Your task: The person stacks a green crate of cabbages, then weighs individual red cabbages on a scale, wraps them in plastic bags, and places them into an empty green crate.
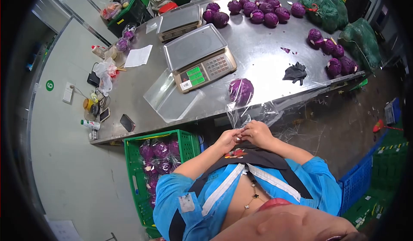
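Observation:
A purple cabbage (pixel 241 91) sits at the table's front edge inside a clear plastic bag (pixel 237 113). Just below it, in front of my body, the gathered end of the bag is between my two hands. My left hand (pixel 231 139) is closed with its fingers pinching the plastic. Close against it, my right hand (pixel 257 134) also has its fingertips closed on the bag. The exact fold between the fingers is too small to make out.
A digital scale (pixel 195 47) with a lit green display stands on the metal table (pixel 262 47), with flat plastic bags (pixel 172 99) before it. Several loose cabbages (pixel 270 19) and green net sacks (pixel 359 41) lie farther back and right. A green crate (pixel 185 146) of bagged cabbages stands below left.

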{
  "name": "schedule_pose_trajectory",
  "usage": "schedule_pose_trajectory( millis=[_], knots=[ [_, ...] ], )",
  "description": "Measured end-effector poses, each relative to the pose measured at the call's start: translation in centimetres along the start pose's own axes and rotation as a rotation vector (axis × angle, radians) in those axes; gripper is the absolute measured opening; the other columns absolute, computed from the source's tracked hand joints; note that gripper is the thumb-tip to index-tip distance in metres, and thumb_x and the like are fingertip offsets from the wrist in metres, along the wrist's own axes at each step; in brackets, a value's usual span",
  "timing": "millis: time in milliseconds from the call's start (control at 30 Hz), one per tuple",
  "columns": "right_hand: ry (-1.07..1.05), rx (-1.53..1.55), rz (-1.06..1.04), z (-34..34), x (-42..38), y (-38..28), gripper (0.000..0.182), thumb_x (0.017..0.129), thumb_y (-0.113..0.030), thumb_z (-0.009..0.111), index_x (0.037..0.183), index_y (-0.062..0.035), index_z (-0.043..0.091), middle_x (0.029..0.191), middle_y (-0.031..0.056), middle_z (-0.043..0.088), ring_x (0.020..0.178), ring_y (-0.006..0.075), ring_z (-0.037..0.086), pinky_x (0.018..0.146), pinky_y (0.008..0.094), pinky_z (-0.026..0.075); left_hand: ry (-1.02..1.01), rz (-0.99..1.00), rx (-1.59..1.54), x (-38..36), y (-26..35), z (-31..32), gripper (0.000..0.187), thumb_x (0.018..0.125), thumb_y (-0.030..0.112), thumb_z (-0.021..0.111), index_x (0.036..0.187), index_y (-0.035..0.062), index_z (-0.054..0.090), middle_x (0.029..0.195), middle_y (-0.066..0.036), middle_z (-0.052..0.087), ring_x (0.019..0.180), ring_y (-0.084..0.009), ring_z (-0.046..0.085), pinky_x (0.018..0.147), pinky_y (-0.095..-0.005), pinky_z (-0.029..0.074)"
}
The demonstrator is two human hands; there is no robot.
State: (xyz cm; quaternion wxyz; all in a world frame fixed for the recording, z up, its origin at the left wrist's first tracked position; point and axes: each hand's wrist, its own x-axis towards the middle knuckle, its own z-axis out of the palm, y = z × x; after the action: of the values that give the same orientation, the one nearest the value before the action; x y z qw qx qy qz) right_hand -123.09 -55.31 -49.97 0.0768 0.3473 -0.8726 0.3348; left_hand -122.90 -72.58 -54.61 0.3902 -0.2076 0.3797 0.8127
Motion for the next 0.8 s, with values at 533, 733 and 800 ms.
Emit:
schedule_pose_trajectory(
  millis=[533,733,800],
  knots=[
    [-0.042,-0.125,0.027,-2.1,0.2,0.0,0.016,0.061,-0.013,0.067,0.072,-0.0076,0.057,0.070,0.0041,0.050,0.069,0.0237,0.049,0.059,0.0335,0.040,0.015,0.157,0.205,-0.2,0.3,3.3,0.017,0.080,0.007,0.045,0.088,0.0026,0.059,0.079,-0.002,0.058,0.072,-0.0087,0.053,0.067,-0.0217,0.040],
    [-0.218,-0.186,-0.026,-2.0,0.5,0.4,0.016,0.063,-0.014,0.066,0.075,-0.0082,0.057,0.076,0.0053,0.051,0.074,0.0231,0.049,0.066,0.0329,0.040,0.029,0.228,0.379,1.7,-1.4,1.3,0.015,0.077,0.004,0.045,0.085,0.0003,0.057,0.080,-0.007,0.060,0.076,-0.0140,0.056,0.071,-0.0246,0.041],
    [-0.270,-0.113,-0.063,-3.4,0.8,0.2,0.017,0.065,-0.015,0.066,0.078,-0.0085,0.057,0.077,0.0054,0.051,0.076,0.0238,0.050,0.068,0.0336,0.040,0.170,0.398,0.365,2.9,-1.5,1.8,0.013,0.076,0.005,0.045,0.081,-0.0001,0.056,0.079,-0.008,0.059,0.076,-0.0157,0.056,0.071,-0.0255,0.040]
  ],
)
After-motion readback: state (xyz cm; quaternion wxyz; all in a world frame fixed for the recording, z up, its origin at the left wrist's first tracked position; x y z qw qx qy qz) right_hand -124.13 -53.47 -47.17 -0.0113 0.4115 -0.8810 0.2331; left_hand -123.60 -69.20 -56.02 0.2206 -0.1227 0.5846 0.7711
